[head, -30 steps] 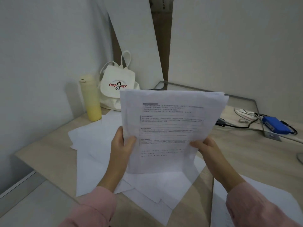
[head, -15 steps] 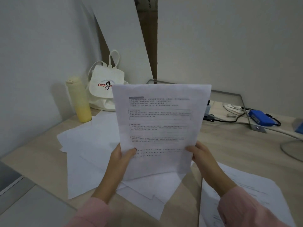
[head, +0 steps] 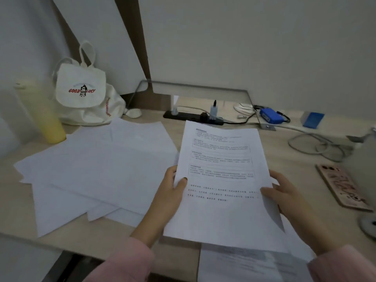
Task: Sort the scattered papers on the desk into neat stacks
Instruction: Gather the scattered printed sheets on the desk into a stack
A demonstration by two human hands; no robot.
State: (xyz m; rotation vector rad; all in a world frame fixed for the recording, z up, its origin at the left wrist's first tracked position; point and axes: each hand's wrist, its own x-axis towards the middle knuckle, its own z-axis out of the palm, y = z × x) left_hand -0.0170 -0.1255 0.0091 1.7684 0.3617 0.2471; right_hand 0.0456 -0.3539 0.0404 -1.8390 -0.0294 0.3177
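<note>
Pink sleeves (head: 130,259) framed the near edge of the pale wooden desk (head: 284,157), where a small pile of printed white pages (head: 250,265) lay partly over the edge. Just above that pile we held a thin sheaf of white printed sheets (head: 221,180), tilted away from us, text side up. Our left hand (head: 168,198) pinched its left margin, thumb on top and fingers curled beneath. Our right hand (head: 284,196) gripped the right margin the same way, thumb on the page and fingers tucked under. We could not tell whether the sheaf's lower edge touched the pile below.

To the left, loose blank white papers (head: 97,171) lay fanned and overlapping across the desk. To the right lay a phone in a pink patterned case (head: 343,186), well apart from the sheaf. Farther back we saw a tall pale-yellow bottle (head: 42,115) beside a white canvas drawstring bag with red lettering (head: 81,92). A black power strip (head: 187,116), a coiled grey cable (head: 317,147) and a small blue box (head: 271,116) sat along the wall.
</note>
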